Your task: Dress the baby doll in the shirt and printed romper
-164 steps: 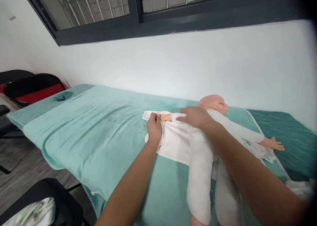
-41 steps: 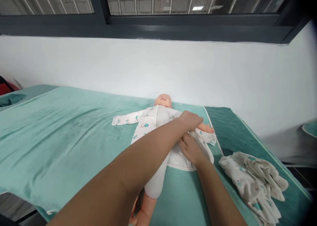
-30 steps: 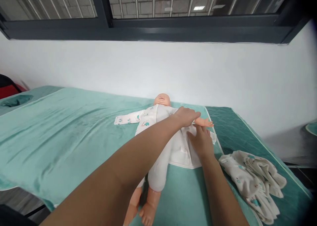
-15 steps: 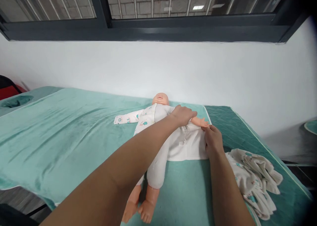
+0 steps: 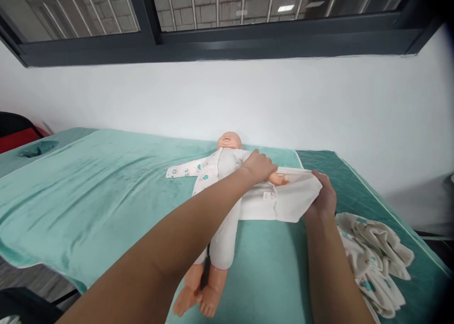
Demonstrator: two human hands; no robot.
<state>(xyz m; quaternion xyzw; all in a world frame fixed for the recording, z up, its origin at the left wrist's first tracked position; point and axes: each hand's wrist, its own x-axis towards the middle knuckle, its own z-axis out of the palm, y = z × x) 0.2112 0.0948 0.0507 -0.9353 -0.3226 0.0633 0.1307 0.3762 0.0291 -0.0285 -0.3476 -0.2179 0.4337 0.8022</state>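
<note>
A baby doll (image 5: 227,142) lies on its back, head toward the wall and bare feet toward me. One sleeve of a white printed baby shirt (image 5: 207,175) covers its arm on the left. The shirt's other side is spread to the right, its plain white inside and a small tag facing up. My left hand (image 5: 260,167) is closed around the doll's upper arm on the right, and the doll's small hand (image 5: 278,179) pokes out past it. My right hand (image 5: 322,196) pinches the shirt's outer edge and holds the cloth stretched taut.
A crumpled heap of printed baby clothes (image 5: 376,262) lies on the right of the green bed cover (image 5: 106,187). Behind the bed stands a white wall (image 5: 177,97) under a dark window frame (image 5: 266,45). A black and red object (image 5: 17,132) is at far left.
My right hand has moved right and slightly up, drawing the shirt's edge outward past the doll's hand. My left hand stays on the doll's arm, which has shifted slightly inward.
</note>
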